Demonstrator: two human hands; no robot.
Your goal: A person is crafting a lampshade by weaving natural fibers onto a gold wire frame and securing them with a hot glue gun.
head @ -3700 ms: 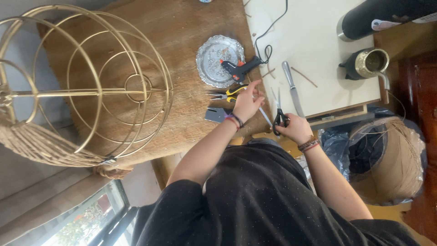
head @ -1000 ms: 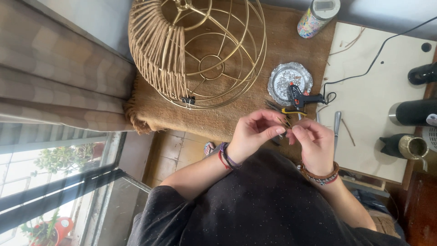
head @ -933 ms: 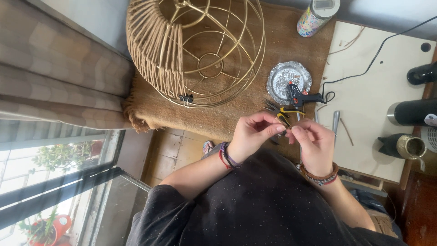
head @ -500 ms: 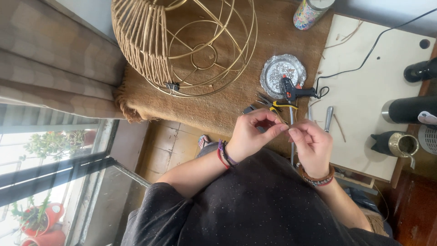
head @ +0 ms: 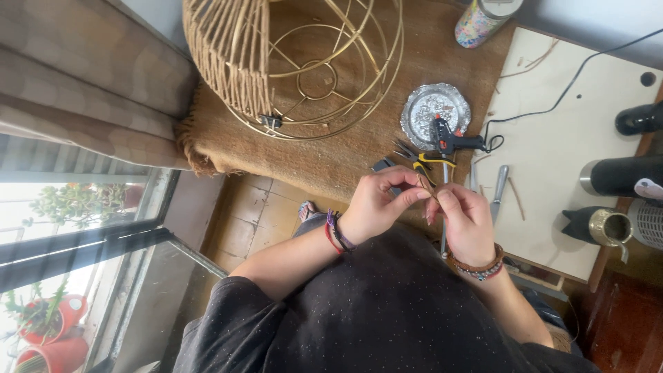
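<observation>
My left hand [head: 376, 206] and my right hand [head: 466, 222] meet in front of my chest, at the near edge of the brown burlap mat [head: 345, 155]. Both pinch a thin cane strip [head: 421, 184] between thumb and fingers. A thin straight length [head: 443, 243] runs down past my right palm; what it is cannot be told. Both wrists wear bracelets. On the mat beyond the hands stands a gold wire lampshade frame [head: 318, 76], its left part woven with cane.
Yellow-handled pliers [head: 423, 159], a black glue gun [head: 452, 141] and a silver foil dish [head: 435, 107] lie just past my hands. A metal blade [head: 498, 193] rests on the white board [head: 573, 131]. A patterned can [head: 483, 17], a black flask [head: 621, 176] and a metal cup [head: 609, 225] stand around it.
My hands have come off the table's tools and now work close together at my chest. The view has swung, so the frame sits higher and more central.
</observation>
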